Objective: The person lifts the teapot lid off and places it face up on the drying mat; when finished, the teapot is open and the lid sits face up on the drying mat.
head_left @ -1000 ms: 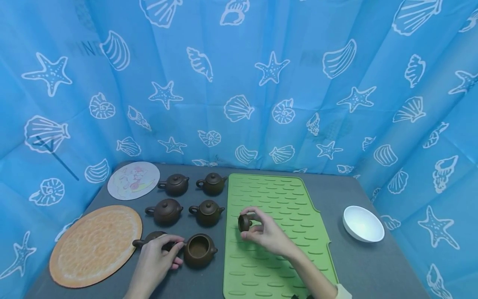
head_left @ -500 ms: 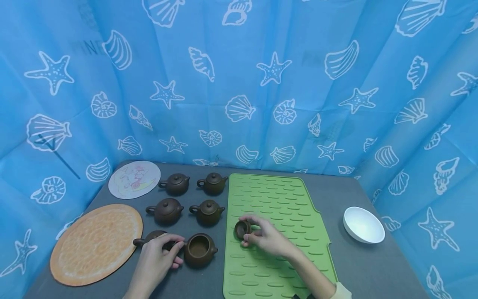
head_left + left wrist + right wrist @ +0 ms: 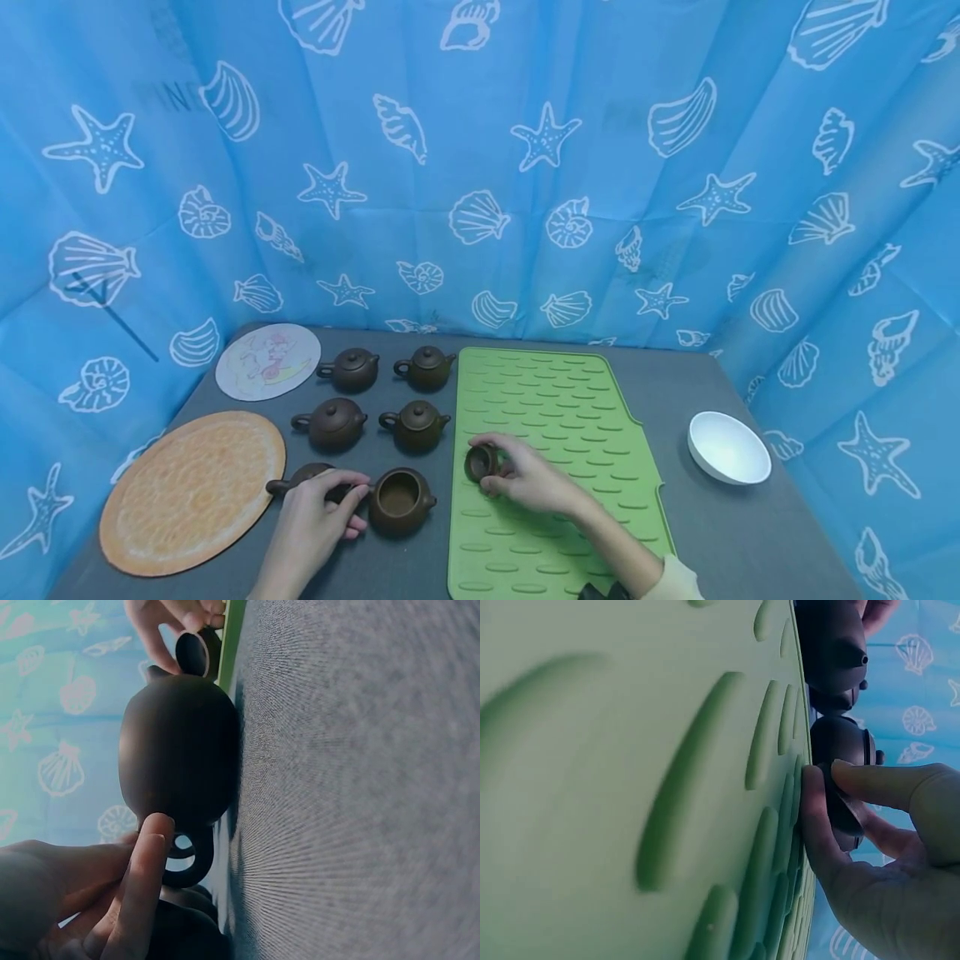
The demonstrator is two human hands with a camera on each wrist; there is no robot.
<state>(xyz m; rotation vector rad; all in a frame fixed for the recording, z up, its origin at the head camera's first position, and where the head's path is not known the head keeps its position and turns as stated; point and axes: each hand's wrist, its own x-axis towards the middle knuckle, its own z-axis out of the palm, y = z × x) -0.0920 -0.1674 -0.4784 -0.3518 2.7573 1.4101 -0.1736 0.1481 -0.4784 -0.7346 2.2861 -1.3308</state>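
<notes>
A lidless brown teapot [image 3: 398, 502] stands on the grey table, its round mouth facing up. My left hand [image 3: 311, 512] pinches its handle [image 3: 196, 862] between thumb and fingers. Over the left edge of the green mat [image 3: 555, 533], my right hand [image 3: 528, 477] grips a small brown teapot lid [image 3: 480, 462] by its sides, the hollow underside facing left and upward. In the right wrist view the lid [image 3: 844, 810] sits between thumb and fingertips, close over the mat. Another brown teapot [image 3: 303, 474] is partly hidden behind my left hand.
Several lidded teapots [image 3: 333, 424] stand in rows behind. At left lie an orange-brown round mat [image 3: 193, 493] and a pale printed disc [image 3: 268, 362]. A white bowl [image 3: 729, 448] stands at right, and a blue shell-print curtain [image 3: 480, 167] hangs at the back.
My right hand has moved slightly left and down with the lid, tilting its hollow side more upward. The left hand stays at the teapot's handle.
</notes>
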